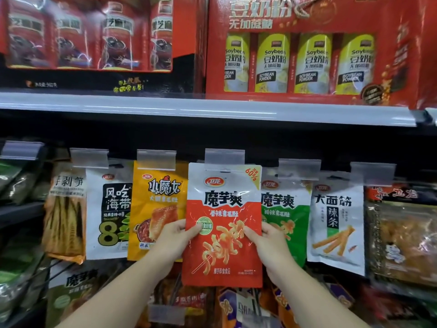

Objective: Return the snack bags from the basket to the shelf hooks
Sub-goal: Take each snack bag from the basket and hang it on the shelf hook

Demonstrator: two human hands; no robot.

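Head view: left hand (176,236) and right hand (267,237) pinch the red snack bag (223,223) by its sides, its top just under a clear tag holder (224,156). Missing the hidden hook could drop it.

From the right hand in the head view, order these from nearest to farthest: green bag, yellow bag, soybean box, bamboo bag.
Measured from the right hand:
1. Green bag: right behind the hand, on the same row.
2. Yellow bag: same row, left of the red bag.
3. Bamboo bag: farther left on that row.
4. Soybean box: on the shelf above.
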